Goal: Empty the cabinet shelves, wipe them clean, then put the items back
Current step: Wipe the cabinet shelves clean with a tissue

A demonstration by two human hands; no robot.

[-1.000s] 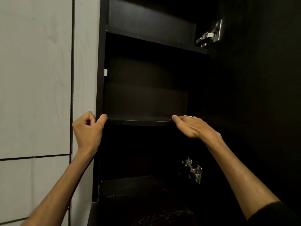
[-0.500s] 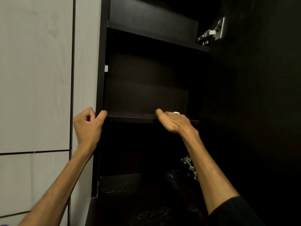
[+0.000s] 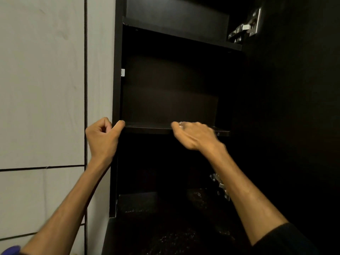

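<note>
I am watching the left hand [image 3: 103, 138] bracing at the left-centre of the frame: its thumb is hooking over the front corner of the middle shelf [image 3: 147, 128] while the fingers are curling against the cabinet's side panel [image 3: 116, 89], so it is gripping the shelf edge, I judge, to steady the body. The right hand [image 3: 193, 135] is lying over the shelf's front edge just right of centre, blurred, with something small and white [image 3: 181, 124] showing at its fingertips; I cannot tell whether that is a cloth or whether the fingers are clenching it. The shelf itself is looking bare, as is the upper shelf [image 3: 180, 36], which suggests wiping is under way. A hinge [image 3: 244, 28] is gleaming at upper right.
</note>
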